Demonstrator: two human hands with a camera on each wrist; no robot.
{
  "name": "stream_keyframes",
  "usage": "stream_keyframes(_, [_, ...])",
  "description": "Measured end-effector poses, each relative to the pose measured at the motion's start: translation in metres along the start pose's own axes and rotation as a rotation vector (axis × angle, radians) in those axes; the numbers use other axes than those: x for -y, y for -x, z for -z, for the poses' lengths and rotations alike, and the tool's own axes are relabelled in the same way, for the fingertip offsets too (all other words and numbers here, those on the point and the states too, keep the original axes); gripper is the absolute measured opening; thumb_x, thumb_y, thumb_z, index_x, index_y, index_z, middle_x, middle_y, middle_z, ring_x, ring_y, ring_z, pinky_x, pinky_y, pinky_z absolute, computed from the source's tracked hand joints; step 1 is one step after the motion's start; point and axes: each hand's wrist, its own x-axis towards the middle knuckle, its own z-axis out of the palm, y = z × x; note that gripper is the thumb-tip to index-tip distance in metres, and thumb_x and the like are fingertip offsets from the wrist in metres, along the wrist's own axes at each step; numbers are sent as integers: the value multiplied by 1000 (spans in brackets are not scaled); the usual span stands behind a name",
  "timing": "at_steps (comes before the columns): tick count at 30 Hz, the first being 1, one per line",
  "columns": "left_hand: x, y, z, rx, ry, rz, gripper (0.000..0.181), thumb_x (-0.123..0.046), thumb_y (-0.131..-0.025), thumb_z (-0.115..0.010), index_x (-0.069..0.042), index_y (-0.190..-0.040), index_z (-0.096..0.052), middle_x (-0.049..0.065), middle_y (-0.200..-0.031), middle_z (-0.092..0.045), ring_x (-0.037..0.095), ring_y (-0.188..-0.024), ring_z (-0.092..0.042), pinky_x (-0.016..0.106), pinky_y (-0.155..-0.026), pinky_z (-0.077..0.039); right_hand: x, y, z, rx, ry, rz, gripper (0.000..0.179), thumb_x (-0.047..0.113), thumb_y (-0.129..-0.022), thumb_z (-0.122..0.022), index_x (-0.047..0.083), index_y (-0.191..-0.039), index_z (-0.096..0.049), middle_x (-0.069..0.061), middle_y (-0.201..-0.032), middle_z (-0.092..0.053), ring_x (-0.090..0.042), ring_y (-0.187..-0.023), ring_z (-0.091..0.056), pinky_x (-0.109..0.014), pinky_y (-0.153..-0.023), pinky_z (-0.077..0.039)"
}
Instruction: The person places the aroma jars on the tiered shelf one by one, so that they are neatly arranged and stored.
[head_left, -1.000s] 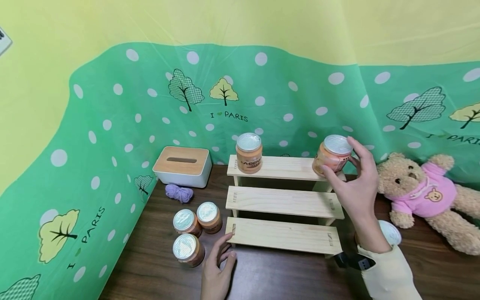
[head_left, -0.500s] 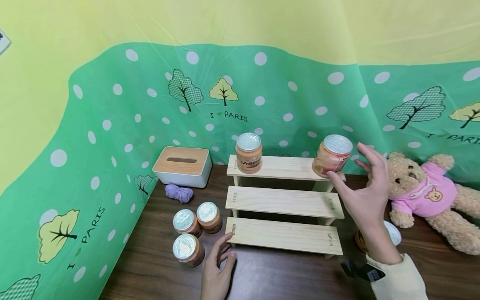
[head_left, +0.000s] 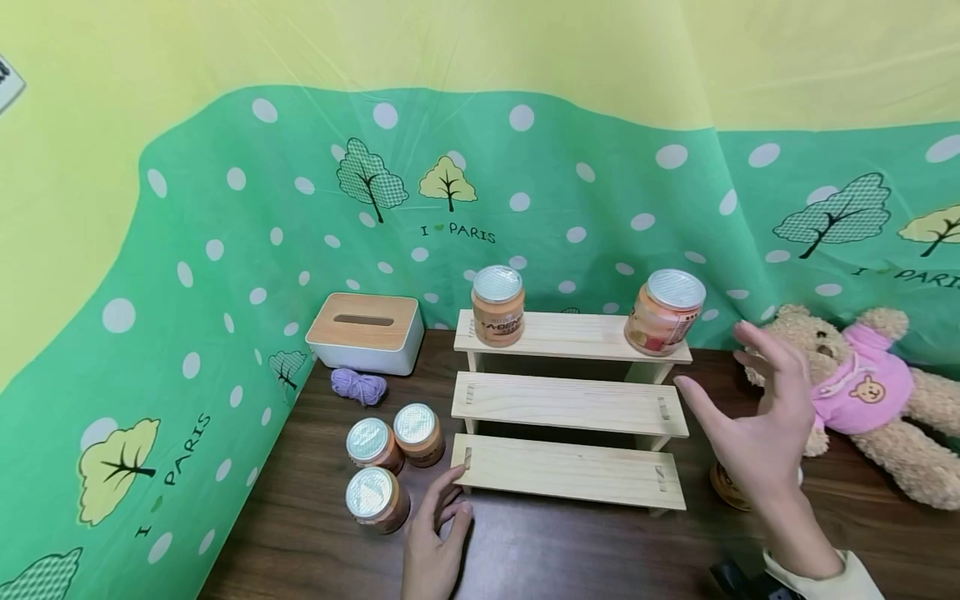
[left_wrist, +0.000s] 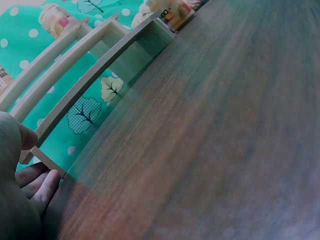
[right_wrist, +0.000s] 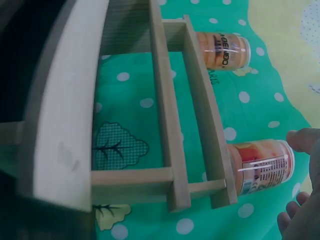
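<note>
A three-tier wooden rack (head_left: 568,406) stands on the dark table. My left hand (head_left: 435,537) is at the left end of its lowest step, its index fingertip on the corner and other fingers beside the leg. On the top step, one orange-brown jar with a silver lid (head_left: 498,307) sits at the left end; another jar (head_left: 663,315) sits upright at the right end. My right hand (head_left: 765,425) is right of the rack, thumb and fingers spread apart, holding nothing. In the right wrist view, its thumb (right_wrist: 301,140) overlaps the lid edge of the right-end jar (right_wrist: 262,167).
Several more jars are on the table: a group (head_left: 375,496) left of the rack, and one (head_left: 726,490) partly hidden behind my right hand. A tissue box (head_left: 363,333) and purple yarn (head_left: 358,387) lie back left. A teddy bear (head_left: 862,392) lies at the right.
My right hand has let go of the right-end jar and drawn back to the right and toward me. That jar stays on the top step. My left hand has not moved.
</note>
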Motion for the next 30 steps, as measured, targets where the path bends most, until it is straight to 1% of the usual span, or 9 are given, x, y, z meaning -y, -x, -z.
stream_keyframes(3, [0, 0, 0, 0, -2, 4, 50, 0, -101, -76, -24, -145, -70, 7, -142, -74, 21, -122, -73, 29, -100, -63, -4, 7, 9, -3, -10, -4, 76, 21, -85, -98, -18, -139, -63, -7, -138, -68, -18, -128, -61, -21, -108, -51])
stream_keyframes(6, [-1, 0, 0, 4, -7, 11, 51, 0, -101, -75, -24, -146, -70, 7, -143, -73, 20, -123, -73, 30, -100, -63, -6, 14, 16, -8, -11, -5, 75, 20, -85, -98, -18, -138, -63, -8, -137, -69, -17, -126, -63, -21, -108, -51])
stream_keyframes(9, [-1, 0, 0, 2, -11, 16, 51, 0, -101, -75, -25, -146, -70, 7, -143, -73, 20, -123, -73, 30, -100, -63, -7, 19, 20, 1, 3, -4, 76, 24, -87, -98, -19, -138, -62, -6, -137, -69, -16, -126, -62, -21, -110, -50])
stream_keyframes(13, [-1, 0, 0, 2, -6, 24, 51, 0, -101, -75, -24, -146, -70, 7, -143, -73, 21, -123, -73, 29, -100, -63, -4, 26, 25, 25, 43, 4, 80, 36, -90, -96, -18, -139, -63, 0, -137, -69, -13, -128, -61, -20, -110, -49])
stream_keyframes(16, [-1, 1, 0, 4, -1, 21, 51, 0, -101, -75, -24, -146, -70, 7, -143, -73, 22, -122, -73, 29, -100, -63, -2, 31, 30, 27, 72, 3, 83, 43, -90, -94, -18, -138, -64, 3, -136, -69, -11, -127, -61, -18, -109, -48])
stream_keyframes(20, [-1, 1, 0, 0, -3, 8, 50, 0, -102, -75, -24, -146, -70, 7, -142, -74, 22, -121, -74, 29, -99, -64, 5, 39, 37, 22, 136, -27, 85, 48, -90, -93, -17, -137, -66, 11, -135, -68, -5, -124, -60, -15, -107, -47])
stream_keyframes(24, [-1, 1, 1, -3, -5, 5, 50, 0, -102, -75, -24, -146, -70, 6, -142, -74, 21, -121, -74, 29, -99, -64, 11, 46, 46, 34, 198, -80, 86, 51, -90, -91, -16, -138, -66, 18, -135, -65, 1, -125, -58, -12, -106, -46])
stream_keyframes(26, [-1, 1, 1, -5, -6, 4, 50, 0, -102, -75, -25, -146, -70, 6, -142, -74, 21, -121, -74, 29, -99, -64, 7, 50, 52, 39, 220, -100, 89, 54, -90, -91, -16, -138, -66, 18, -135, -65, 2, -125, -58, -11, -107, -45])
stream_keyframes(30, [-1, 0, 1, 0, -1, 2, 50, 0, -102, -75, -25, -146, -70, 5, -142, -74, 22, -121, -74, 29, -99, -63, -9, 63, 67, 33, 276, -124, 90, 57, -86, -93, -14, -137, -68, 19, -135, -66, 4, -125, -58, -10, -107, -43])
